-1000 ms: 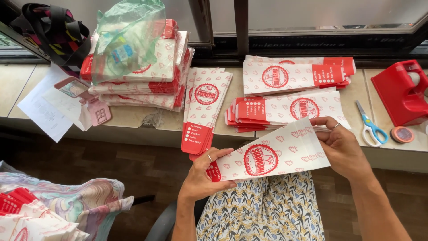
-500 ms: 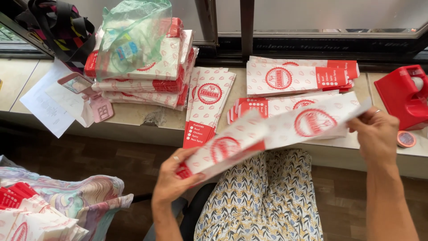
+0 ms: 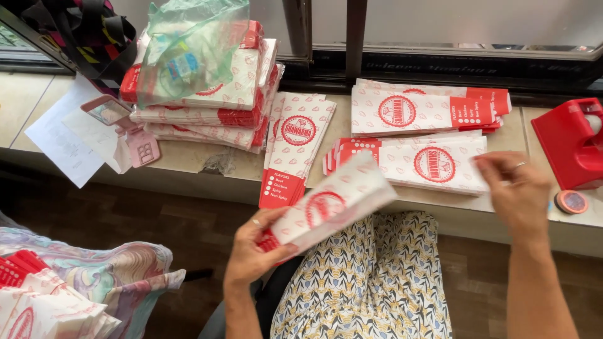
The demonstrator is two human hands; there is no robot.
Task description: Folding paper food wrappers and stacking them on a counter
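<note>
My left hand [image 3: 251, 251] grips the red end of a white and red paper bag [image 3: 330, 204], held tilted over my patterned lap [image 3: 370, 282]. Its far end points up to the right and looks blurred. My right hand [image 3: 518, 191] is off that bag, fingers loosely apart, with the fingertips at the right edge of the near stack of flat bags [image 3: 433, 163] on the stone ledge [image 3: 188, 160]. A second stack [image 3: 421, 110] lies behind it. One single bag [image 3: 295, 141] lies lengthwise on the ledge between the stacks and a tall pile.
A tall pile of bags [image 3: 213, 107] sits at back left under a clear plastic bag [image 3: 188, 44]. Loose papers [image 3: 59, 141] and a pink card holder [image 3: 125, 132] lie at left. A red tape dispenser [image 3: 571, 141] and tape roll [image 3: 571, 202] are at right. More bags [image 3: 38, 301] rest on swirly cloth, bottom left.
My right hand let go of the bag's far end and moved right to the near stack. My left hand kept the bag and swung it closer in.
</note>
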